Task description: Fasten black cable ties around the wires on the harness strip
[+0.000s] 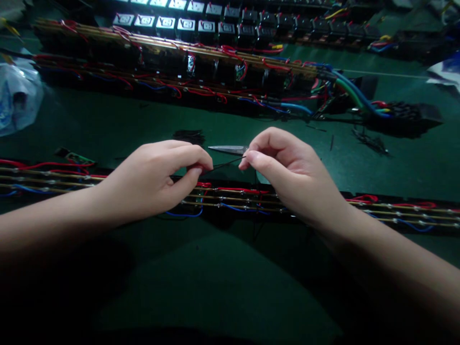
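Black strand [227,164]: held up between the hands, above the bench [230,287] and just beyond the near wired strip [237,197]
Long axis: roughly crosswise, its right end slightly farther from the person than its left
Left hand [168,175]: thumb and forefinger pinched on the left end
Right hand [287,165]: thumb and fingers closed on the right end
Blade [227,149]: pointed, lying just beyond the strand, tip toward the left; its rear is hidden by the right hand
Bundle of black pieces [189,136]: beyond the left hand
Loose black scraps [372,141]: right of the right hand, on the bench
Near wired strip: runs crosswise under both hands, with red and blue wires
Far side: long wired assemblies [179,62]
Strand's look: thin, dark, nearly straight; material unclear
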`<state>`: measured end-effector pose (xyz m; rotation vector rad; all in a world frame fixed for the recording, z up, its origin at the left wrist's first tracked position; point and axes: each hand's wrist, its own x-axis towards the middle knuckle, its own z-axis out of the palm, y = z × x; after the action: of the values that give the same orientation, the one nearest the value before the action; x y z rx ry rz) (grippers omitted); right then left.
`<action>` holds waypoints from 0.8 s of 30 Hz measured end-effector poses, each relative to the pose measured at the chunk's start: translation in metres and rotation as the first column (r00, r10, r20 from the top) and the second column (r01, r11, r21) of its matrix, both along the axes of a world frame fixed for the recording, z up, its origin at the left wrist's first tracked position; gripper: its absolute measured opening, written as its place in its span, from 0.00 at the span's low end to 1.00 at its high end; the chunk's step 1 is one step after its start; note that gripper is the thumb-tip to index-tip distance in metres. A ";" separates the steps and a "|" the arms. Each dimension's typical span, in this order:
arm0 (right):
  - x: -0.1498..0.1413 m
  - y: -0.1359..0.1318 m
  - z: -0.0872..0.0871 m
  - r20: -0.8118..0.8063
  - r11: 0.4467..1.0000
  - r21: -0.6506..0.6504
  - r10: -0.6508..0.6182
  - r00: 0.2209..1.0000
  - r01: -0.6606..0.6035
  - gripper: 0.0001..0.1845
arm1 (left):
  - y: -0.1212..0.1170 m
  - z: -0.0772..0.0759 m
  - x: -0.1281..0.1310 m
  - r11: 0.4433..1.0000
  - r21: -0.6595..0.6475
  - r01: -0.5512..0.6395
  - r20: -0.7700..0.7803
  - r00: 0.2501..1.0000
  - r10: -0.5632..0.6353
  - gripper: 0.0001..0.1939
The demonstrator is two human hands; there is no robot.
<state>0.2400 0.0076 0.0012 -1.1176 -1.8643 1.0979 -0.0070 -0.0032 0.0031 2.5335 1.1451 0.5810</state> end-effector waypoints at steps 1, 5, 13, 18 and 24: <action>0.000 0.000 0.000 0.001 1.000 0.001 -0.001 1.000 0.001 0.06 | -0.001 0.002 -0.001 1.000 0.004 0.012 -0.029 0.999 -0.012 0.13; 0.000 -0.001 0.001 0.013 1.000 -0.008 -0.012 1.000 0.012 0.07 | -0.004 0.009 -0.015 0.994 -0.018 0.106 -0.237 0.966 -0.108 0.16; 0.001 -0.001 0.001 0.018 1.000 0.003 -0.003 1.000 0.002 0.07 | 0.006 0.007 -0.044 0.973 -0.144 0.178 -0.326 0.920 -0.216 0.10; 0.001 -0.003 0.004 0.041 1.000 0.003 0.006 0.999 -0.006 0.06 | 0.010 0.010 -0.040 0.973 -0.154 0.171 -0.288 0.934 -0.210 0.10; 0.001 -0.006 0.008 0.081 0.998 0.047 0.025 0.996 -0.028 0.06 | 0.004 0.011 -0.034 0.980 -0.127 0.152 -0.317 0.930 -0.185 0.09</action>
<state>0.2414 0.0017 0.0089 -1.1274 -1.9631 1.0303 -0.0411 0.0010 0.0145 2.6703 1.0103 0.0555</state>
